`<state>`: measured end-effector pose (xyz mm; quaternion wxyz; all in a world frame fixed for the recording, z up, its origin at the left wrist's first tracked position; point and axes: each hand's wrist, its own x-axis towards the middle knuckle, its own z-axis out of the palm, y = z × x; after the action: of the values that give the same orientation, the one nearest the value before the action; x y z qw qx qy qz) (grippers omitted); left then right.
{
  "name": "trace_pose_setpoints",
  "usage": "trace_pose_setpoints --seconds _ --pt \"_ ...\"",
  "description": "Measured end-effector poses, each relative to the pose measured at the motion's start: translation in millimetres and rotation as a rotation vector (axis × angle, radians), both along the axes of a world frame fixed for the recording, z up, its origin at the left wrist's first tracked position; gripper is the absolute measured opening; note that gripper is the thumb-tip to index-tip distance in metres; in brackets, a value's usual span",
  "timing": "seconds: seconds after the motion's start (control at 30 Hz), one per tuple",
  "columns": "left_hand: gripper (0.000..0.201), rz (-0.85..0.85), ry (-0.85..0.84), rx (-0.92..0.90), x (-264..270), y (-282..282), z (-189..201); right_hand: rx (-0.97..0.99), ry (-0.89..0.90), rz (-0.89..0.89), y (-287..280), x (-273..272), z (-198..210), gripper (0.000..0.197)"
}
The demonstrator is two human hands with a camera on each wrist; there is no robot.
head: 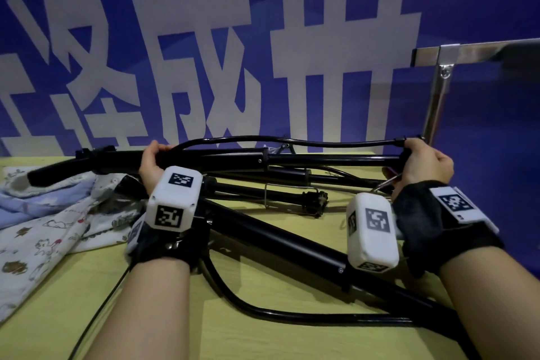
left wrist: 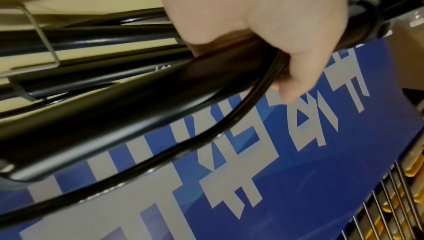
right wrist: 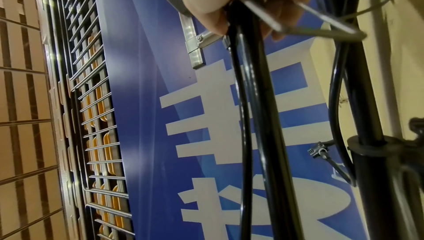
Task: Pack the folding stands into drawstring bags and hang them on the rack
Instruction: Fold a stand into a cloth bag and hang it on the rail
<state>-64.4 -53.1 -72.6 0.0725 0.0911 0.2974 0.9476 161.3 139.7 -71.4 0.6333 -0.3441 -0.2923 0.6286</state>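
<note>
I hold a folded black stand (head: 321,159) level above the table, in front of the blue banner. My left hand (head: 154,158) grips its thick tube near the left end. In the left wrist view this hand (left wrist: 270,32) wraps the tube (left wrist: 110,117) together with a thin curved black rod (left wrist: 206,135). My right hand (head: 423,165) grips the stand's right end; the right wrist view shows its fingers (right wrist: 213,8) curled round the tube (right wrist: 259,99) and a thin rod. Patterned fabric drawstring bags (head: 52,213) lie crumpled at the left. The metal rack (head: 438,88) stands at the far right.
Two more black stands lie on the yellow-green table (head: 263,339): a short one (head: 277,191) with a wire clip under the held stand, and a long one (head: 292,247) running diagonally toward my right forearm. The blue banner (head: 204,52) closes off the back.
</note>
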Motion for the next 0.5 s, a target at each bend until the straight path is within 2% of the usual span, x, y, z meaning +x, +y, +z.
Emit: trace_pose_setpoints --seconds 0.17,0.3,0.43,0.5 --pt "0.026 -0.099 -0.040 -0.014 17 5 5 -0.090 -0.095 -0.050 4 4 -1 0.038" --pt "0.027 -0.108 -0.025 -0.217 15 -2 6 -0.113 -0.137 -0.036 1 1 -2 0.039" --pt "0.029 -0.114 0.010 -0.208 20 0 4 -0.108 -0.122 -0.036 -3 0 -2 0.033" --pt "0.027 -0.106 0.007 -0.173 23 4 3 -0.119 -0.120 -0.030 -4 -1 -2 0.037"
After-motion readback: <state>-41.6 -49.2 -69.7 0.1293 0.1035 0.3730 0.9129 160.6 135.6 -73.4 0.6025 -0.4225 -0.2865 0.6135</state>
